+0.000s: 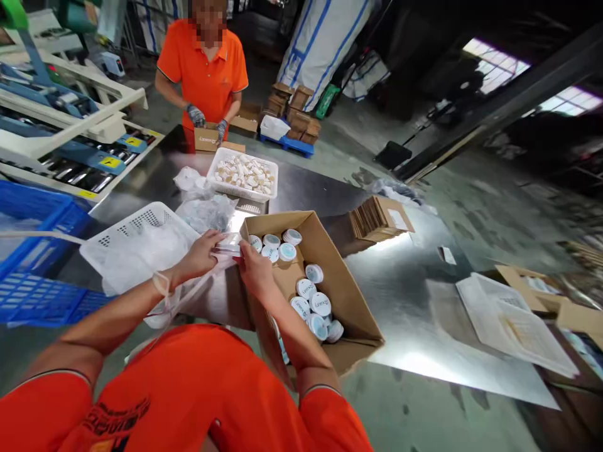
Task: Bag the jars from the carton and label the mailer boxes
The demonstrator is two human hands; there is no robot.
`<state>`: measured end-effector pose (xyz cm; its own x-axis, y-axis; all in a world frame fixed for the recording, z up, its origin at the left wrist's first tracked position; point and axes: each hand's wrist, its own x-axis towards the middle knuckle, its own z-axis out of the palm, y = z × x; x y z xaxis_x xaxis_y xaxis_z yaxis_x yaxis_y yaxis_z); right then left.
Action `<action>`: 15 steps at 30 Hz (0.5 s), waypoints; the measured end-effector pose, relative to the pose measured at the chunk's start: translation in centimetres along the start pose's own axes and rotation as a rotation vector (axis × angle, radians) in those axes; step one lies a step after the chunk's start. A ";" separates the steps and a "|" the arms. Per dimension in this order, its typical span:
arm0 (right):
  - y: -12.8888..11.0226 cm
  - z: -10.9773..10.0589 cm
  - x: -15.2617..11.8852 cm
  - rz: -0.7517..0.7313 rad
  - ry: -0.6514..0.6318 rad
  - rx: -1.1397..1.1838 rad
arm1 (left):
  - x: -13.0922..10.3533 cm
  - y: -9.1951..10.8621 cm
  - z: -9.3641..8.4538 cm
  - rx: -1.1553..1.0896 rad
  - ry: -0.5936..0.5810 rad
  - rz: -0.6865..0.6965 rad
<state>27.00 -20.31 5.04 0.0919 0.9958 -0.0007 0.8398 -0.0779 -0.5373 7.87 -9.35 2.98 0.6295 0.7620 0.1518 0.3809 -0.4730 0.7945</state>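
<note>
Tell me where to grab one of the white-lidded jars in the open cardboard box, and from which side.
Take a white-lidded jar by the rim of its round lid, coming straight down from above. The jars lie lid-up and packed close in the cardboard box, so their sides are mostly blocked by neighbours and the box walls. The left hand and right hand hold a small clear item at the box's edge.

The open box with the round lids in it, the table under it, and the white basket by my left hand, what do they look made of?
The box looks like brown corrugated cardboard, matte, with folded flaps. The table seems to be sheet metal, grey and glossy with bright glare. The basket looks like white moulded plastic, perforated with rows of holes.
</note>
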 end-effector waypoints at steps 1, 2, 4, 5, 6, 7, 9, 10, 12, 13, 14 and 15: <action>-0.6 -0.4 0.0 0.025 -0.031 -0.151 | 0.1 -0.1 -0.2 0.030 -0.020 -0.008; -1.2 -0.7 0.0 0.048 -0.067 -0.265 | 0.2 -0.3 -0.4 0.056 -0.043 -0.013; -2.2 -1.2 0.4 0.066 -0.117 -0.399 | 0.6 -0.5 -0.7 0.085 -0.082 -0.003; -2.4 -1.3 0.6 0.058 -0.122 -0.426 | 0.8 -0.7 -0.9 0.087 -0.097 0.005; -2.3 -1.3 0.9 0.035 -0.118 -0.423 | 1.2 -0.8 -1.3 0.082 -0.110 0.009; -1.8 -1.2 1.2 -0.003 -0.103 -0.389 | 1.7 -1.1 -1.8 0.072 -0.119 0.003; -0.1 -0.8 1.5 -0.103 -0.030 -0.227 | 3.3 -1.8 -3.5 0.061 -0.106 -0.037; 0.9 -0.4 1.5 -0.143 0.037 -0.118 | 4.4 -2.3 -4.6 0.068 -0.074 -0.067; 3.0 0.5 0.9 -0.165 0.209 0.093 | 7.0 -3.4 -7.3 0.117 0.041 -0.114; 3.8 1.1 0.4 -0.147 0.278 0.172 | 8.3 -4.1 -8.7 0.153 0.108 -0.119; 4.5 1.6 -0.1 -0.123 0.315 0.228 | 9.6 -4.7 -9.8 0.189 0.173 -0.117; 5.0 2.2 -0.7 -0.098 0.316 0.263 | 10.7 -5.4 -10.7 0.218 0.216 -0.120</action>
<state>29.95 -21.33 0.54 0.2126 0.9306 0.2980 0.6914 0.0722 -0.7188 5.35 6.08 6.60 0.4225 0.8831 0.2042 0.5943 -0.4400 0.6732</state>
